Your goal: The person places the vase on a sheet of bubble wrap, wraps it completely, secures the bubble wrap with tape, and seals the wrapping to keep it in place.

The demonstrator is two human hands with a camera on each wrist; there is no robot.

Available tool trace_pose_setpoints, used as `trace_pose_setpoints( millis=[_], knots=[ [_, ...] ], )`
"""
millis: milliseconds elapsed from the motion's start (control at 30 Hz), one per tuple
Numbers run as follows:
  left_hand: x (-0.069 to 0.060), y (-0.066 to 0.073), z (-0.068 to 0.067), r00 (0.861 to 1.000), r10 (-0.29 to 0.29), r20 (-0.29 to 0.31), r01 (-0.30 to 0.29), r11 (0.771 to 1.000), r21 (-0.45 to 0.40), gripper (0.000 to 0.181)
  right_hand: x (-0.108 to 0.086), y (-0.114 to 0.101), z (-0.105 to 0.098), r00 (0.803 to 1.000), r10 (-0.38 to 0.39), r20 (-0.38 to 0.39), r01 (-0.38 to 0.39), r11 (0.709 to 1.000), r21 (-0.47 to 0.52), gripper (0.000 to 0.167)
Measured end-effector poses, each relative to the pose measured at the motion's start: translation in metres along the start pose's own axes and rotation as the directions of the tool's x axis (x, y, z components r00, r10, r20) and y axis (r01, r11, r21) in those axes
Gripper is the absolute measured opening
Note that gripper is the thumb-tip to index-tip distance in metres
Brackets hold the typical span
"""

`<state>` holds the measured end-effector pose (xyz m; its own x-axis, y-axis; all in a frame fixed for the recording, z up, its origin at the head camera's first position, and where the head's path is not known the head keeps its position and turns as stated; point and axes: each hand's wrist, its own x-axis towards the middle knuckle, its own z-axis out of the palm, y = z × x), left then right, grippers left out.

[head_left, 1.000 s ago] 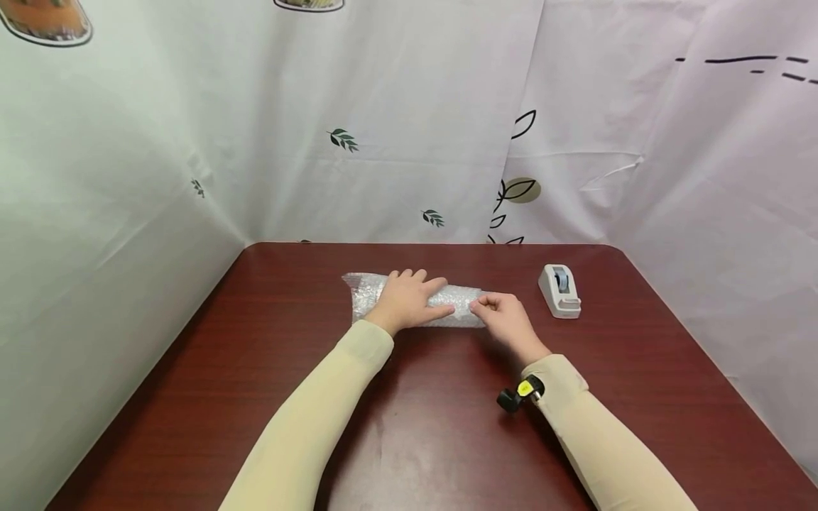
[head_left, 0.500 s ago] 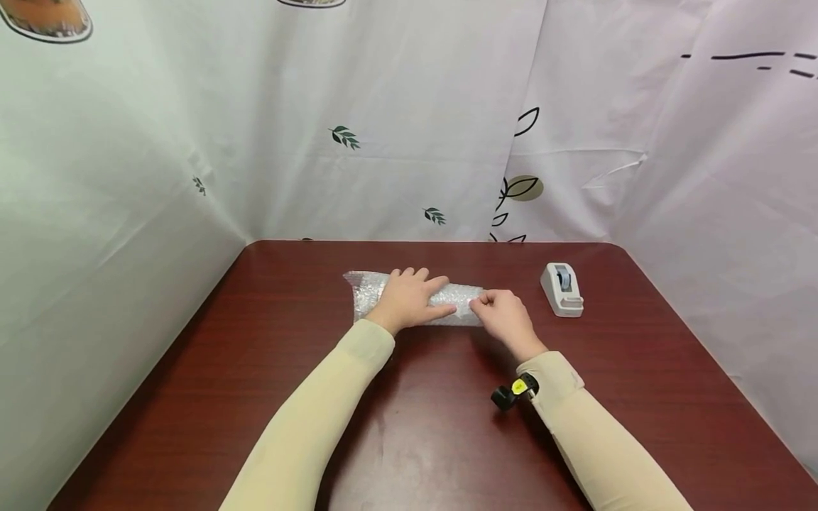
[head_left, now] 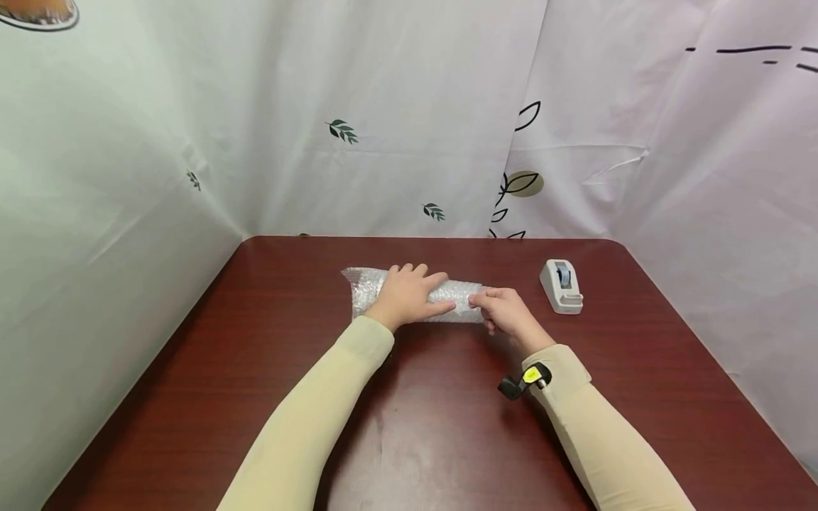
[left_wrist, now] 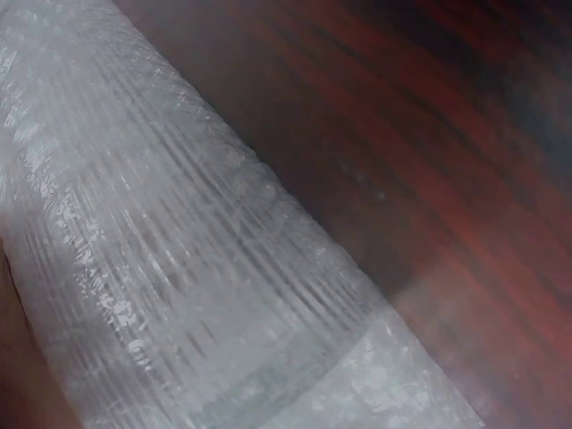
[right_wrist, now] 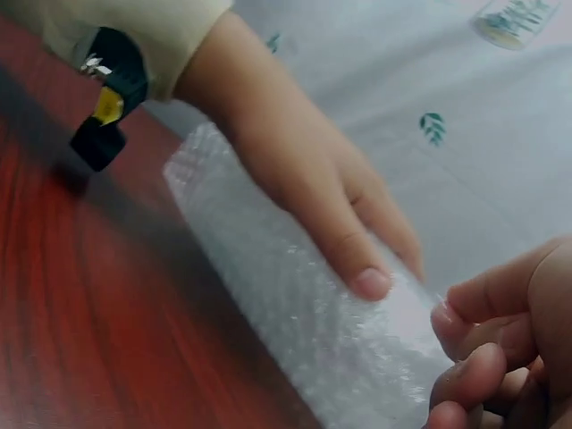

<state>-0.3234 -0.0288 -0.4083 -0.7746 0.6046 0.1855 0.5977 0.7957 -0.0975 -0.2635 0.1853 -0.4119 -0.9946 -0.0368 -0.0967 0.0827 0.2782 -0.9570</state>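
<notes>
A long bundle of clear bubble wrap (head_left: 456,292) lies crosswise on the table toward the back; whatever it may contain is hidden. Over its middle my left hand (head_left: 405,294) rests with the fingers spread and the thumb pointing right. My right hand (head_left: 508,311) is at the bundle's right end, thumb and forefinger pinching the edge of the wrap. In the right wrist view a shiny strip of film (right_wrist: 407,308) runs between the left thumb and the right fingertips; whether it is tape is unclear. Ridged wrap (left_wrist: 179,223) fills much of the left wrist view.
A white tape dispenser (head_left: 562,287) stands right of the right hand. The dark red table (head_left: 409,426) ends at a white printed cloth (head_left: 409,142) behind and at both sides. A black wrist camera mount (head_left: 525,381) juts from the right cuff.
The right hand has turned slightly at the bundle's end, and lower fingers now show beneath the thumb. The left hand stays on the wrap. The head view has tilted a little downward.
</notes>
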Motion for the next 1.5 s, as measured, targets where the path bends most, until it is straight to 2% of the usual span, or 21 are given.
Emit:
trace_pose_setpoints(
  millis=[100, 200, 233, 367, 500, 667, 867, 967, 1067, 1133, 1200, 1267, 1433, 1500],
  knots=[
    [0.0, 0.0, -0.001, 1.0, 0.001, 0.003, -0.001, 1.0, -0.003, 0.072, -0.002, 0.0, 0.004, 1.0, -0.016, -0.024, 0.014, 0.997, -0.07, 0.024],
    [0.0, 0.001, -0.002, 1.0, 0.003, -0.002, -0.003, 1.0, -0.002, 0.073, -0.004, -0.002, 0.008, 0.994, -0.057, -0.092, 0.037, 0.977, -0.208, 0.028],
    [0.0, 0.001, -0.002, 1.0, 0.003, -0.003, -0.003, 1.0, -0.002, 0.072, -0.005, -0.003, 0.009, 0.991, -0.075, -0.115, 0.042, 0.963, -0.265, 0.03],
    [0.0, 0.002, -0.002, 1.0, 0.008, -0.007, -0.008, 1.0, 0.0, 0.072, -0.007, -0.007, 0.011, 0.976, -0.13, -0.177, 0.03, 0.877, -0.479, 0.03],
    [0.0, 0.003, -0.003, 1.0, 0.009, -0.011, -0.009, 1.0, 0.005, 0.073, -0.008, -0.01, 0.012, 0.972, -0.133, -0.192, -0.007, 0.805, -0.593, 0.03],
    [-0.001, 0.004, -0.004, 1.0, 0.005, -0.011, -0.005, 1.0, 0.002, 0.073, -0.009, -0.013, 0.012, 0.973, -0.123, -0.195, -0.036, 0.754, -0.656, 0.037],
    [0.0, 0.003, -0.005, 1.0, 0.012, -0.017, -0.012, 1.0, -0.012, 0.072, -0.011, -0.011, 0.01, 0.975, -0.123, -0.184, -0.042, 0.713, -0.7, 0.043],
    [-0.001, 0.002, -0.004, 1.0, 0.01, -0.014, -0.01, 1.0, -0.009, 0.072, -0.011, -0.008, 0.007, 0.988, -0.065, -0.137, -0.049, 0.717, -0.695, 0.052],
    [-0.001, 0.001, -0.003, 1.0, 0.003, -0.007, -0.004, 1.0, -0.006, 0.071, -0.011, -0.005, 0.005, 0.997, -0.013, -0.08, -0.045, 0.736, -0.676, 0.059],
    [-0.001, 0.0, -0.003, 1.0, 0.002, -0.006, -0.002, 1.0, -0.008, 0.071, -0.011, -0.003, 0.004, 0.998, -0.016, -0.065, -0.032, 0.743, -0.668, 0.059],
    [-0.001, 0.0, -0.002, 1.0, 0.003, -0.008, -0.004, 1.0, -0.012, 0.071, -0.011, -0.002, 0.003, 0.998, -0.042, -0.056, -0.007, 0.737, -0.676, 0.058],
    [-0.001, 0.001, -0.003, 1.0, 0.005, -0.008, -0.005, 1.0, -0.014, 0.071, -0.011, 0.001, 0.003, 0.996, -0.073, -0.054, 0.015, 0.72, -0.694, 0.056],
    [-0.001, 0.001, -0.003, 1.0, 0.005, -0.008, -0.006, 1.0, -0.009, 0.07, -0.013, 0.009, 0.005, 0.988, -0.144, -0.059, 0.049, 0.647, -0.761, 0.049],
    [-0.002, 0.001, -0.003, 1.0, 0.005, -0.01, -0.005, 1.0, -0.009, 0.07, -0.013, 0.01, 0.007, 0.984, -0.165, -0.06, 0.058, 0.629, -0.776, 0.046]
  ],
)
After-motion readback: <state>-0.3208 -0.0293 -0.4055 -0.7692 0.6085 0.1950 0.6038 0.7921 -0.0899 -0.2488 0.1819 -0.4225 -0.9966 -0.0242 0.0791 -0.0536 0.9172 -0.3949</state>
